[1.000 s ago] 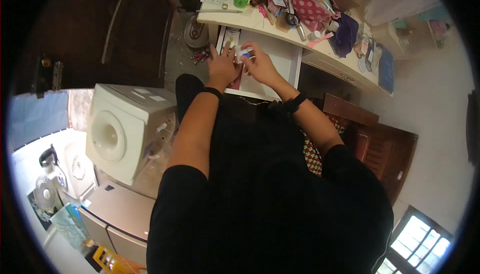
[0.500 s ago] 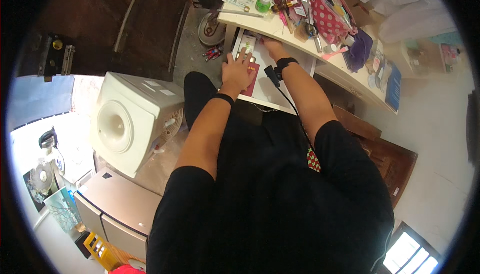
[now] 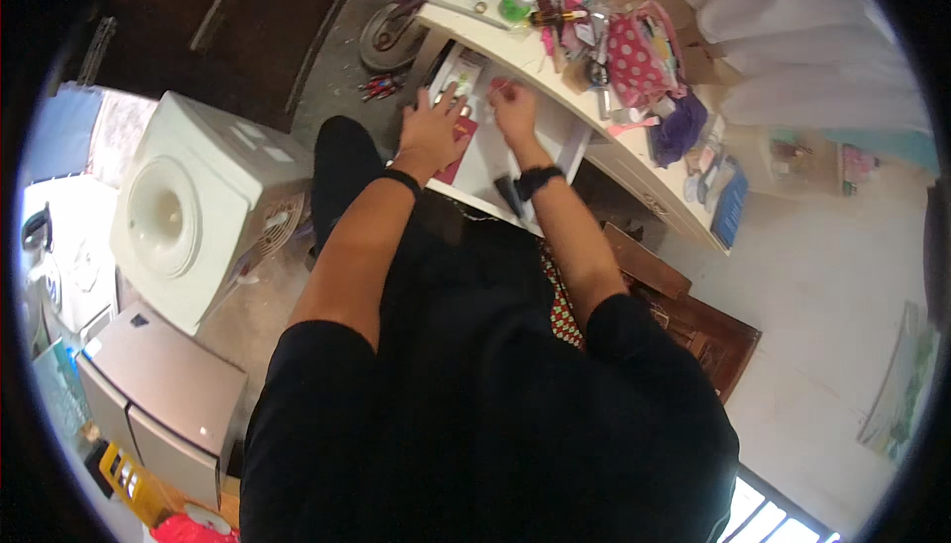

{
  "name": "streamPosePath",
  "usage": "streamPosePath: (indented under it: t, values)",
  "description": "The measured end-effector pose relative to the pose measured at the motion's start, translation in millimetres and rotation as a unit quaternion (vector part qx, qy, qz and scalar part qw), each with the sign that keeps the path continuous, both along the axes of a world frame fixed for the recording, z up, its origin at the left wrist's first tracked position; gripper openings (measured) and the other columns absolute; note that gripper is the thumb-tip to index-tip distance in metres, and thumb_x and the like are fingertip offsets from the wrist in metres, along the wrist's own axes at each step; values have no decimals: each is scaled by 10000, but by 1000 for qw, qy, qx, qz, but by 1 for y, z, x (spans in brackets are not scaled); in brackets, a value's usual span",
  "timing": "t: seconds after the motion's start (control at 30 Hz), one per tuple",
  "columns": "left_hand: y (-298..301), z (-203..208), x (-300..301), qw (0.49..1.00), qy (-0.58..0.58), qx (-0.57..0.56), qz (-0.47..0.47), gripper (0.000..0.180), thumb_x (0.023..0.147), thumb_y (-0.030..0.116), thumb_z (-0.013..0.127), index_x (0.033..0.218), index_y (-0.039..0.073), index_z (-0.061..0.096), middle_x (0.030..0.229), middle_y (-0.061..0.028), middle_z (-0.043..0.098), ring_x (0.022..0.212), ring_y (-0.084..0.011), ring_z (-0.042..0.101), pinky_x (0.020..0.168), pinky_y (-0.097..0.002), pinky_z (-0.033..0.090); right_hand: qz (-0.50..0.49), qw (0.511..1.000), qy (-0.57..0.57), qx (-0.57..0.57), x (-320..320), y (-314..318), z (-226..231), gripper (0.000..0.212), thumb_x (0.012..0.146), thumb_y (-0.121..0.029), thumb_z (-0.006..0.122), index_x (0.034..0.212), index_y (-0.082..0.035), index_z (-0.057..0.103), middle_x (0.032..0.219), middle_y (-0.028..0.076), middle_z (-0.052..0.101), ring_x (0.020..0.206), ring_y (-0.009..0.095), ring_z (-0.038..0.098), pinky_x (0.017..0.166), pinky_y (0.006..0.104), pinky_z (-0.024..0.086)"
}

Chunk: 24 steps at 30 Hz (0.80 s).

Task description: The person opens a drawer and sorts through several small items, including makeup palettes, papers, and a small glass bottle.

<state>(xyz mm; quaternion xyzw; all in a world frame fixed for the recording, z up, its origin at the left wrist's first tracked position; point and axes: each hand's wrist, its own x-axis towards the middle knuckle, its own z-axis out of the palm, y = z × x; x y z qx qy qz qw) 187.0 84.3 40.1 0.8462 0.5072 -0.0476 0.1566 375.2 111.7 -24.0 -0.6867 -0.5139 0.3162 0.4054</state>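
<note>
My left hand [image 3: 430, 131] lies over the left side of an open white drawer [image 3: 567, 152], its fingers spread. Partly under that hand is a red booklet [image 3: 458, 150], and a pale package [image 3: 462, 71] sits just beyond the fingertips. My right hand [image 3: 514, 115] is raised over the drawer's middle, its fingers curled together. Whatever they pinch, if anything, is too small and blurred to name. Close to the right wrist, a black plug-like piece [image 3: 509, 194] hangs over the drawer's front edge.
Above the drawer, the white desktop [image 3: 451, 20] carries a green bottle [image 3: 515, 8], a pink polka-dot pouch [image 3: 634, 55], a purple cloth [image 3: 678, 131] and clutter. On the left stands a cream appliance [image 3: 213, 201] with a round recess. Dark wooden furniture [image 3: 708, 335] is at the right.
My right hand has drawn back from the drawer's far end, and its fingers now show curled up. The left hand stays over the booklet. The whole view has shifted.
</note>
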Motion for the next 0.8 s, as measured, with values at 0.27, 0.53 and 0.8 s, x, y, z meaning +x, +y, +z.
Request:
streamPosePath:
  t: [0.27, 0.53, 0.8]
  values:
    - [1, -12, -9, 997, -55, 27, 43, 706, 814, 479, 558, 1438, 197, 382, 1531, 1, 260, 1284, -357, 313, 937, -535, 421, -36, 967, 183, -172, -8, -111, 83, 340, 926, -294, 610, 810, 24, 643, 665, 73, 622, 576, 140, 592, 543, 255, 480]
    - [-24, -9, -1, 997, -34, -19, 69, 685, 821, 454, 591, 1418, 178, 397, 1513, -51, 281, 1332, -457, 212, 965, -563, 371, -45, 996, 64, -45, -2, -136, 88, 311, 968, -264, 522, 976, 22, 643, 883, 85, 664, 709, 154, 621, 615, 309, 487]
    - [-31, 2, -12, 995, -54, -31, 79, 645, 865, 469, 538, 1407, 145, 411, 1522, -71, 277, 1356, -461, 196, 1003, -556, 343, -9, 874, -463, 149, 42, -39, 126, 295, 826, -49, 540, 1112, 6, 583, 1069, 224, 587, 1014, 388, 546, 838, 450, 463]
